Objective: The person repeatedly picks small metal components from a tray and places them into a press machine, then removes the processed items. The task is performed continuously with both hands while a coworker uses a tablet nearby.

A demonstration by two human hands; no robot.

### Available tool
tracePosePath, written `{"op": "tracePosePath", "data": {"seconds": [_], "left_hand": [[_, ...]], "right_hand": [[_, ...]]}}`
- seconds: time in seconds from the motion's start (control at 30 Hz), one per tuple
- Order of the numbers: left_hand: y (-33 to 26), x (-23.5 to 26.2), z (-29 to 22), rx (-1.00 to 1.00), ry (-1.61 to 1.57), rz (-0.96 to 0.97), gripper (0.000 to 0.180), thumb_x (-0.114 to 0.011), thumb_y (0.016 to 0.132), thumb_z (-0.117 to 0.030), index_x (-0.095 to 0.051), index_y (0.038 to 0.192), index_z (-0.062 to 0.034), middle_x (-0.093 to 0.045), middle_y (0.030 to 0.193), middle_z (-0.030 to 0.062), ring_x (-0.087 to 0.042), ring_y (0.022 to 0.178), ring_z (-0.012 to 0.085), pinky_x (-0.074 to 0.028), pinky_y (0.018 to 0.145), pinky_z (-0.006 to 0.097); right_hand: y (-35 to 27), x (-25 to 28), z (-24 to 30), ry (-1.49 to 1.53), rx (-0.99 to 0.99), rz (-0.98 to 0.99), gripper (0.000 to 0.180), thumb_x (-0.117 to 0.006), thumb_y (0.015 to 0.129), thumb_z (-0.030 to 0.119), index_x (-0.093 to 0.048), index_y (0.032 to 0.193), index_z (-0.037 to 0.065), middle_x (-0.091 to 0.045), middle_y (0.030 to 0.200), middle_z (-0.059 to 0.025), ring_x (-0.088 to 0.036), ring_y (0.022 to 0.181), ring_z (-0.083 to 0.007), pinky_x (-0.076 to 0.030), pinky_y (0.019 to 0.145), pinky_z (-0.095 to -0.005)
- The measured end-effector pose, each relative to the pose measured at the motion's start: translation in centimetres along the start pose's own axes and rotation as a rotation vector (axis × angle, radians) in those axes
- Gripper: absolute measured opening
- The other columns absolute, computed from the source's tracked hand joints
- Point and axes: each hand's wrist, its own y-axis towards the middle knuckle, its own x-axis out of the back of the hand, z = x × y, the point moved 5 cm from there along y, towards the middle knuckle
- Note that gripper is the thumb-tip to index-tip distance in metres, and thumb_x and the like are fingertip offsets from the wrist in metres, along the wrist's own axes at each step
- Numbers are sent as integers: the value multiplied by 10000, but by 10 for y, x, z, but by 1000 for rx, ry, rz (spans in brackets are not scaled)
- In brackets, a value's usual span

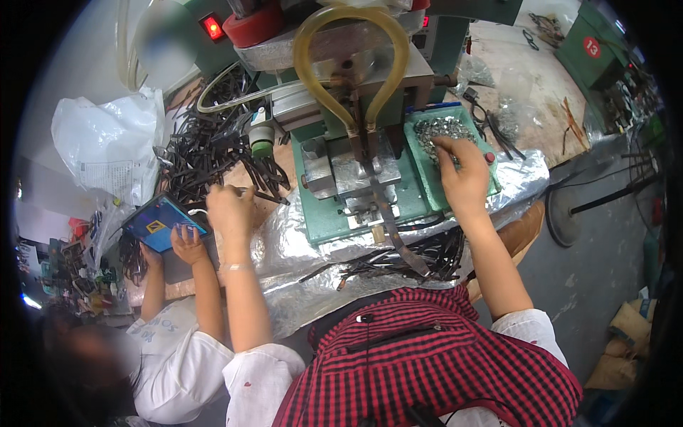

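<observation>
My left hand (pixel 231 215) is curled closed beside a heap of dark brown-black straps (pixel 206 146); whatever its fingers pinch is hidden from me. Over a green tray (pixel 435 192) my right hand (pixel 464 176) bends down with its fingertips together at small shiny metal pieces (pixel 447 132). Anything between those fingertips is too small to tell. Between my hands stands a green bench press (pixel 324 217) with a metal fixture. One dark strap (pixel 390 224) runs out of it toward me, its near end over the foil-covered table edge.
More dark straps (pixel 441 256) lie on silver foil (pixel 284 267) in front of the press. A white plastic bag (pixel 110 146) is at the far left. Another person's hands (pixel 186 245) touch a tablet (pixel 160 222) left of my arm. A yellowish hose (pixel 302 53) loops over the press.
</observation>
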Motion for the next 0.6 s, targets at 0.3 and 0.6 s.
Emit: {"op": "tracePosePath", "data": {"seconds": [0.3,0.6], "left_hand": [[24,-60,33,95,-69,354,291,-764,817,-308,-750,886,-25,-725,912,161,-698,878,367,-529,789,461],[72,-16,-13,-5,-270,-69,253,-727,843,-228,-724,1035,-64,-737,897,177,-705,864,403,-557,765,483]], "right_hand": [[-45,64,-37,-93,-212,-61,155,-714,900,51,-749,1043,3,-748,987,-155,-718,892,-289,-547,840,-371],[5,46,57,227,-6,48,133,-711,842,11,-751,968,26,-753,962,-122,-713,926,-281,-536,848,-376]]}}
